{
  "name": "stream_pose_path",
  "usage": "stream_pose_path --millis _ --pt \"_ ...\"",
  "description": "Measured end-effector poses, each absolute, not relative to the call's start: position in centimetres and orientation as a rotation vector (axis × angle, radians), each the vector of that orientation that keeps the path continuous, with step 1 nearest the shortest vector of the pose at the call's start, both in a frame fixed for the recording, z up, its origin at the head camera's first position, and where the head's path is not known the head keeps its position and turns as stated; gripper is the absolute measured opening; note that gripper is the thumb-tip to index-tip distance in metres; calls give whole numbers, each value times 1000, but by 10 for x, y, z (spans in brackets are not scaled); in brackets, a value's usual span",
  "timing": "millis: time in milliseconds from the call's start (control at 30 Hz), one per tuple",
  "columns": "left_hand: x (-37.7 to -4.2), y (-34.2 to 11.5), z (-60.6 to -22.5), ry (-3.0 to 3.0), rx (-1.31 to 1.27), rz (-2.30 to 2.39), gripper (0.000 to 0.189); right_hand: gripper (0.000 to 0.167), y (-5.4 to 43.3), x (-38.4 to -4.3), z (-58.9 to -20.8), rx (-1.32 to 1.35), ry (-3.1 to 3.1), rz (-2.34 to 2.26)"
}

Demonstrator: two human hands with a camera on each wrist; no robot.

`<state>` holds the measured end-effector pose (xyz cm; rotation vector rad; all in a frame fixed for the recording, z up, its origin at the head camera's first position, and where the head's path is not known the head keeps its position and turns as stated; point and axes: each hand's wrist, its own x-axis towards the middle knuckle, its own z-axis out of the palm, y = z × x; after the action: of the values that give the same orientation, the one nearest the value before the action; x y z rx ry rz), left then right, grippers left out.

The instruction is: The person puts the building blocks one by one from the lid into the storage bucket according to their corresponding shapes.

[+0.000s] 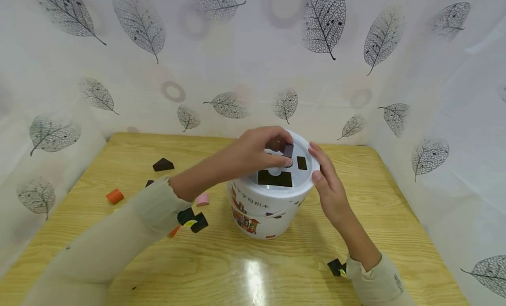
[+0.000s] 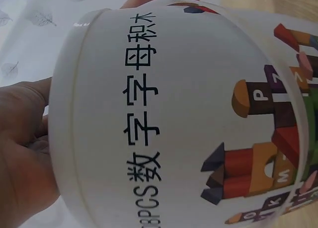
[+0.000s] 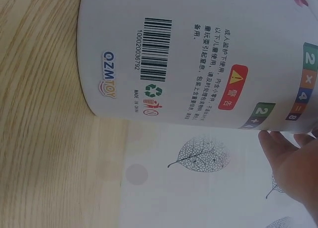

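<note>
A white toy-block bucket [image 1: 253, 205] with printed block pictures stands upright on the table. Its white lid [image 1: 310, 179] has dark cut-out holes, among them a small rectangular one and a larger one in front. Over the lid, my left hand [image 1: 257, 150] pinches a small dark brown block [image 1: 288, 151] between thumb and fingers. My right hand [image 1: 332, 189] rests against the right side of the lid, its fingers lying along the rim. In the right wrist view, the right hand [image 3: 293, 163] touches the bucket wall [image 3: 198, 4] near its top.
Left of the bucket lie loose blocks: a dark triangular block [image 1: 163, 165], an orange cylinder [image 1: 115, 196] and a pink block [image 1: 203, 199], with others partly behind the left sleeve. The wooden table [image 1: 221, 271] meets a leaf-patterned curtain [image 1: 245, 64] at the back and sides.
</note>
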<state>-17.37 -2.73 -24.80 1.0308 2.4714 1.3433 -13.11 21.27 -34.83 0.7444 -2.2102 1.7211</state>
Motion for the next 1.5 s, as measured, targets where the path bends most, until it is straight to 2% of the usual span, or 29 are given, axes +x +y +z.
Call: stream_pose_path --millis 667,1500 --pt "-187 11 -249 2497 1078 1107 43 50 213 -131 -349 764 -2223 1734" --pt "-182 18 -250 2612 1082 972 42 50 215 -133 -350 798 -2237 1698"
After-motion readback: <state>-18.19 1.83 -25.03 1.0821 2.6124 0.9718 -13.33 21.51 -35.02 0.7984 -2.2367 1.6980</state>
